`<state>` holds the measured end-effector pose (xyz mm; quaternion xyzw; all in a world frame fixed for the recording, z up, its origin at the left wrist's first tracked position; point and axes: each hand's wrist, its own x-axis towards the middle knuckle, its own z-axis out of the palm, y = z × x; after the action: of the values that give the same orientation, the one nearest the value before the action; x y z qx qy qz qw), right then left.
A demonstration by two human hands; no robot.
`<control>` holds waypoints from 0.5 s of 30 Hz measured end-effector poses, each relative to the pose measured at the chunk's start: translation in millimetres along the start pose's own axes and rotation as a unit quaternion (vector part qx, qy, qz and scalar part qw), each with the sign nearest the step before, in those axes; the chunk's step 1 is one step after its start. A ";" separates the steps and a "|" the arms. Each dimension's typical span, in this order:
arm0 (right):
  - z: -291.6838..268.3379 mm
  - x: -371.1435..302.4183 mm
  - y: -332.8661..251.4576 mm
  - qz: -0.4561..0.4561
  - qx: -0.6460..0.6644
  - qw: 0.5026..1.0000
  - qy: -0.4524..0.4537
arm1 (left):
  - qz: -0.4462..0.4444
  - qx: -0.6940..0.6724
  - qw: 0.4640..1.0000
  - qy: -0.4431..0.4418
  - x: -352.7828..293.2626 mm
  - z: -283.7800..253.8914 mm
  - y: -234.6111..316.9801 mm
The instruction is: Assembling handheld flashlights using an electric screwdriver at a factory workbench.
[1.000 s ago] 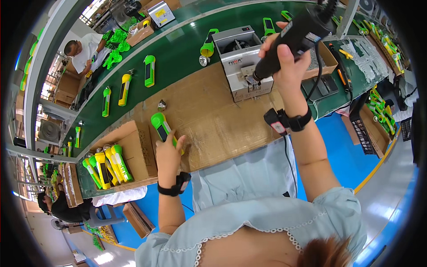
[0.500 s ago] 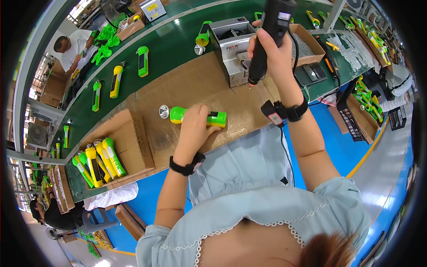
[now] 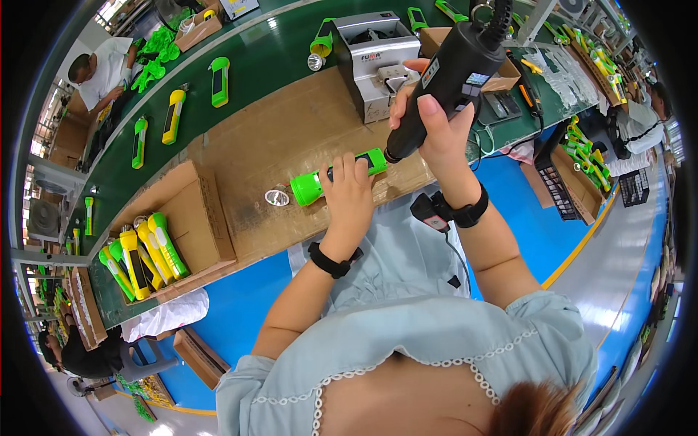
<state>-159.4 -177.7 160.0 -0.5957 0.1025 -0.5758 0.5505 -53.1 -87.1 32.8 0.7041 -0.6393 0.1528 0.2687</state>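
My left hand [image 3: 347, 196] is closed over the middle of a green flashlight body [image 3: 308, 189], pressing it to a brown cardboard sheet [image 3: 262, 142]. Beside the flashlight's wide head lies a silver reflector [image 3: 277, 197]. Gripped in my right hand [image 3: 445, 142] is a black electric screwdriver [image 3: 454, 76], tilted so that its tip meets or nearly meets the flashlight's tail end. Whether the bit touches a screw is too small to tell. My left fingers partly cover the flashlight's dark panel.
A cardboard box [image 3: 211, 211] with several green and yellow flashlights stands at left. Behind the sheet sits a grey machine [image 3: 374, 62]. More flashlights [image 3: 173, 116] lie along the green bench. A box [image 3: 502, 76] and an orange-handled tool [image 3: 528, 98] are at right. Co-workers sit beyond.
My right hand has lowered the electric screwdriver to the flashlight's tail end. Under my left hand the flashlight has turned and shifted slightly right, its green side now showing at the head.
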 end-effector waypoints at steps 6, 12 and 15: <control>-2.6 -3.3 6.3 0.005 -0.010 1.000 0.005 | -0.004 -0.017 1.000 -0.002 -0.2 -0.2 -0.4; -7.0 -7.4 24.7 0.013 -0.008 1.000 -0.001 | -0.005 -0.005 1.000 -0.001 -0.2 1.8 1.4; -5.3 -14.7 36.0 0.038 -0.014 0.999 0.019 | -0.007 -0.003 1.000 -0.002 0.9 0.0 3.0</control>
<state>-149.9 -182.9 122.3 -0.5877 0.1431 -0.5644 0.5617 -56.0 -87.9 33.8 0.7083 -0.6349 0.1478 0.2710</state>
